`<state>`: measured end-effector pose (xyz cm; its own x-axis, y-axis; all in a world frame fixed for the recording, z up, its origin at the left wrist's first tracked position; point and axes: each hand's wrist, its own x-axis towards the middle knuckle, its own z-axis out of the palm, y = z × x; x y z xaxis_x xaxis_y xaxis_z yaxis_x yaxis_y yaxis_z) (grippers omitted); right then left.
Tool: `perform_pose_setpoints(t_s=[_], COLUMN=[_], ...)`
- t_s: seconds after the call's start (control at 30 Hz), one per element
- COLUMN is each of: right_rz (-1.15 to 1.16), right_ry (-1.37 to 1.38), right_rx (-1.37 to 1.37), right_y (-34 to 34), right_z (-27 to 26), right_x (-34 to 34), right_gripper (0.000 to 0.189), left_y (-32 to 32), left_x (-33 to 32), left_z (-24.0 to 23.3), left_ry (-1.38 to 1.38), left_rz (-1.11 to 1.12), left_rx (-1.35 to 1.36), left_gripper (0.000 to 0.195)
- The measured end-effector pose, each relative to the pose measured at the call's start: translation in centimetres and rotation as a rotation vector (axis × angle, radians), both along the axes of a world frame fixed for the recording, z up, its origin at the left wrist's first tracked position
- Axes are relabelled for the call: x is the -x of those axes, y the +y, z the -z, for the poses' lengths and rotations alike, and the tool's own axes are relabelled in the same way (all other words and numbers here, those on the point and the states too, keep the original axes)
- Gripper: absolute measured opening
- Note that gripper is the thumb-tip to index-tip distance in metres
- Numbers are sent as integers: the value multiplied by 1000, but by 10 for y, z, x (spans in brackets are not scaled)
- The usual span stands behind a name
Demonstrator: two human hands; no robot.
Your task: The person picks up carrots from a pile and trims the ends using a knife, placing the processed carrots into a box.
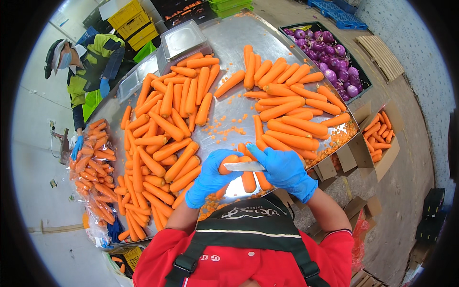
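In a blue glove, my left hand (211, 174) grips a carrot (226, 164) near the front edge of the metal table (229, 138). My right hand (287, 171), also gloved in blue, holds a knife whose blade (245, 166) lies across the carrot's end. The knife's handle is hidden inside my right fingers. Below the blade, more carrots (248, 182) rest on the metal. A large heap of carrots (157, 150) spreads to the left of my hands, and another pile (294, 114) lies beyond my right hand.
Carrot trimmings (337, 140) gather along the table's right edge. A scale (183, 39) stands at the back. Bagged carrots (95, 168) lie at left beside a person (89, 64) in blue gloves. A crate of red onions (328, 57) and a cardboard box of carrots (380, 134) stand at right.
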<state>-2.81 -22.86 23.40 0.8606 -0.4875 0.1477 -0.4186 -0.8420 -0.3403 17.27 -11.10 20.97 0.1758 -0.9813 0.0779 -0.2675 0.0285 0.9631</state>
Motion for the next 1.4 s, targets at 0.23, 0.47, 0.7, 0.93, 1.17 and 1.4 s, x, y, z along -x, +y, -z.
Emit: perform_pose_setpoints(t_s=[0.23, 0.47, 0.7, 0.93, 1.17, 1.4], right_rz=[-3, 243, 311, 330, 503, 216], right_ry=[-32, -186, -427, -300, -456, -515], right_rx=[-24, -197, -535, -707, -826, -526], right_y=[-2, -33, -25, -4, -13, 25], right_z=[-3, 42, 79, 82, 111, 93], right_x=[-1, 9, 7, -9, 40, -17], right_gripper=[59, 39, 33, 29, 29, 38], left_y=[-4, -7, -19, -17, 59, 60], left_x=[-5, -10, -42, -66, -170, -168], left_z=[8, -2, 38, 63, 37, 41], left_ry=[-109, 65, 1292, 1348, 1018, 1061], left_rz=[6, -18, -521, -715, -735, -662], left_rx=[68, -95, -124, -59, 113, 285], left_gripper=[41, 44, 50, 48, 53, 49])
